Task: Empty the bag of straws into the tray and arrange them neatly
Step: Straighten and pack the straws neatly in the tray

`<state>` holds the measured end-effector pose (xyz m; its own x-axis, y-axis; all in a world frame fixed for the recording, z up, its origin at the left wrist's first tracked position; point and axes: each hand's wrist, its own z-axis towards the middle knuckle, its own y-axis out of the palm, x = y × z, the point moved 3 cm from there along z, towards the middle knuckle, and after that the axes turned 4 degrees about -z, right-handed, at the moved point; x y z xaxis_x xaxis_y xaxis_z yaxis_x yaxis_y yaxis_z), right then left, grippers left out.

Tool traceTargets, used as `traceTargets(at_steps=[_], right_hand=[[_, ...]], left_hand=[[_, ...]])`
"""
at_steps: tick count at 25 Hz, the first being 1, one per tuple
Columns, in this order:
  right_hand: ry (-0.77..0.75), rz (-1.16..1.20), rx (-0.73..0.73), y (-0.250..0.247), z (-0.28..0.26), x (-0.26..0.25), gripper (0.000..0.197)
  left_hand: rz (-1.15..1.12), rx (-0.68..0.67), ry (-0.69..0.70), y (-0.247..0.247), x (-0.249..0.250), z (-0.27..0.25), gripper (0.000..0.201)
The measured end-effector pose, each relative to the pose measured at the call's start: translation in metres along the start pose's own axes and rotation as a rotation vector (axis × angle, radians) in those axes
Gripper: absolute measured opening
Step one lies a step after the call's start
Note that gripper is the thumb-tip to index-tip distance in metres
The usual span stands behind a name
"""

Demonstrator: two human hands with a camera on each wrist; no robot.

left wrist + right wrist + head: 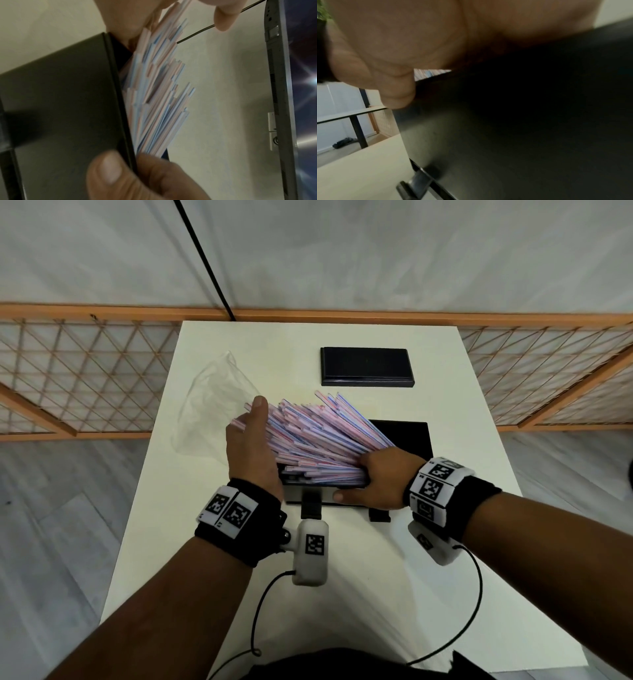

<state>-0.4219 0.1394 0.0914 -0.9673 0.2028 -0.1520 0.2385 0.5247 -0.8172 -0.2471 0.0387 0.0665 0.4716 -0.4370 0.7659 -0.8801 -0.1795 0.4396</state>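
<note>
A thick fan of pink, blue and white straws (308, 436) lies slanting out of the black tray (411, 436) at mid-table. My left hand (255, 433) stands on edge with its palm pressed flat against the straws' left ends, thumb up. My right hand (370, 474) curls its fingers over the straws' right ends, its thumb lying along the tray's front wall. In the left wrist view the straws (154, 94) rise above the tray's dark wall (60, 101). The right wrist view is mostly palm and tray wall (505, 135). The clear bag (212, 412) lies flat to the left, empty.
A flat black lid (366, 366) lies at the back of the white table (359, 577). A wooden lattice screen (85, 378) stands behind the table on both sides. Cables hang from my wrist cameras near the front edge.
</note>
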Motion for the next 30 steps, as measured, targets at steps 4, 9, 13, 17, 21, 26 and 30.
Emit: traceTargets(at_steps=[4,9,13,17,21,26,30], right_hand=[[-0.057,0.031,-0.003,-0.008,0.005,-0.013,0.046],[-0.071,0.041,0.004,-0.004,0.007,-0.015,0.058],[-0.060,0.062,0.032,0.001,0.013,-0.016,0.084],[-0.059,0.125,0.048,-0.001,0.009,-0.027,0.064],[-0.093,0.111,0.040,-0.007,0.005,-0.032,0.070],[-0.078,0.153,0.037,-0.013,0.001,-0.036,0.080],[0.026,0.120,0.115,-0.006,0.012,-0.025,0.096]], left_hand=[[0.000,-0.036,0.048,0.005,0.006,-0.004,0.091],[0.131,0.028,0.046,0.002,0.001,0.005,0.094],[0.202,0.045,0.002,0.003,0.002,0.000,0.085],[0.167,0.032,0.002,0.006,0.007,-0.006,0.084],[0.203,-0.010,0.079,0.009,0.009,-0.012,0.084],[0.243,0.023,0.169,0.015,0.013,-0.019,0.084],[0.288,0.002,0.129,0.013,0.005,-0.016,0.062]])
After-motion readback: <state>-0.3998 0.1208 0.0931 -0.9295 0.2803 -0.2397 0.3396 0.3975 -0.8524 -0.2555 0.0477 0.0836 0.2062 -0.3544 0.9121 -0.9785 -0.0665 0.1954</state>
